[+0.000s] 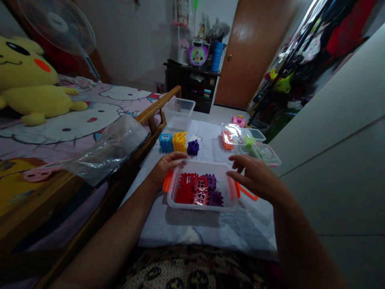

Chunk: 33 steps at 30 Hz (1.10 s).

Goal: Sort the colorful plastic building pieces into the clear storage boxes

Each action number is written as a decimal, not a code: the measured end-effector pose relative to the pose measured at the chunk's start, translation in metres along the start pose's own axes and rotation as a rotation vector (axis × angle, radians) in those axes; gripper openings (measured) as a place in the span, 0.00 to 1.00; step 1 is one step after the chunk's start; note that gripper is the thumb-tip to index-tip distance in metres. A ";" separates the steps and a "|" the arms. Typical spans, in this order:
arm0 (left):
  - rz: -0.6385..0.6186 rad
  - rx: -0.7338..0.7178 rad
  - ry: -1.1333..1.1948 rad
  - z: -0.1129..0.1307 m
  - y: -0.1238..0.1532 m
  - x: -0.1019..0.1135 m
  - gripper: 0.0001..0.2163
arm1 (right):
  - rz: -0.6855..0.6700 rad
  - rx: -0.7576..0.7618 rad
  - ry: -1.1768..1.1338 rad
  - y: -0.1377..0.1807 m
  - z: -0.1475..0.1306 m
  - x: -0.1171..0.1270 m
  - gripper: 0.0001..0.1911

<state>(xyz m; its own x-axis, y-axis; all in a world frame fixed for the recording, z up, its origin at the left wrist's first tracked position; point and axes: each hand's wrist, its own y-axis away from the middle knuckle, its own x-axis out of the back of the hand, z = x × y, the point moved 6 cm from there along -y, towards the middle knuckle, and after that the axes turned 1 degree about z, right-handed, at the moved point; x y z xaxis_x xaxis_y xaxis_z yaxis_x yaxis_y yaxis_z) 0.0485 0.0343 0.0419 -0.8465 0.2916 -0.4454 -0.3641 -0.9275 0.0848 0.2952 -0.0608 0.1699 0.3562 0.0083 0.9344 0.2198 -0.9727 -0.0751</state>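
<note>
- Clear plastic box (202,200) sits on a white towel (192,228) straight in front of the person, in the head view, the only one there is. It has orange latches at both ends and holds red and purple interlocking blocks (197,189) clumped together on its floor.
- Left hand (165,167) rests on the box's far left corner, fingers loosely curled over the rim, palm down. It touches the rim rather than gripping it; nothing lies inside the hand.
- Right hand (255,176) is at the box's right end, fingers spread and half open, the fingertips at the right rim. Whether they press on the plastic or hover just above it cannot be told. It holds nothing.
- Beyond the box, on the same towel, stand three small block cubes in a row: a blue cube (166,142), a yellow cube (179,141) and a purple cube (193,147), close together.
- Further back is an empty clear tub (179,112).
- To the right, several small clear containers (249,144) hold orange and green pieces.
- Left of the towel runs a wooden bed rail (150,114), with a crumpled clear plastic bag (111,146) lying over it and a yellow plush toy (30,80) on the bed.
</note>
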 end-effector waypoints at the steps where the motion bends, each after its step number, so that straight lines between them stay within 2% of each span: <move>1: 0.006 -0.003 -0.006 0.000 0.000 0.000 0.14 | 0.074 -0.070 0.000 0.010 0.019 0.008 0.20; 3: 0.012 -0.008 -0.011 0.000 0.000 0.001 0.14 | 0.140 -0.189 0.018 0.032 0.058 0.008 0.20; 6: 0.004 0.011 -0.006 -0.001 0.001 0.000 0.14 | 0.147 -0.269 0.129 0.061 0.103 -0.018 0.23; 11: 0.031 0.062 0.013 -0.002 0.002 0.001 0.15 | -0.014 -0.360 0.242 0.089 0.143 -0.072 0.49; 13: 0.039 0.073 0.021 -0.003 0.003 0.002 0.16 | -0.016 -0.358 0.223 0.090 0.146 -0.078 0.50; 17: 0.022 0.058 0.033 -0.002 0.004 0.002 0.16 | 0.004 -0.266 0.143 0.083 0.129 -0.076 0.26; 19: 0.018 0.040 0.038 0.000 0.004 0.002 0.16 | -0.027 -0.241 0.143 0.080 0.118 -0.078 0.20; 22: 0.024 0.015 0.040 0.002 0.004 0.001 0.16 | -0.059 -0.243 0.184 0.078 0.107 -0.085 0.20; 26: 0.024 0.015 0.029 0.003 0.004 -0.001 0.16 | -0.074 -0.274 0.212 0.077 0.106 -0.092 0.19; 30: 0.017 0.025 0.039 0.002 0.006 -0.003 0.16 | -0.091 -0.274 0.217 0.075 0.106 -0.093 0.21; 33: 0.023 0.025 0.036 0.001 0.006 -0.003 0.16 | -0.086 -0.288 0.218 0.074 0.105 -0.094 0.18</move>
<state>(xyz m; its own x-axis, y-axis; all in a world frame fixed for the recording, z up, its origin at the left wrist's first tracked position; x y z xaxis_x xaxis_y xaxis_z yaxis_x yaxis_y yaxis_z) 0.0480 0.0288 0.0448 -0.8404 0.2610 -0.4750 -0.3544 -0.9277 0.1172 0.3733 -0.1088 0.0400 0.1391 0.0731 0.9876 -0.0352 -0.9963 0.0787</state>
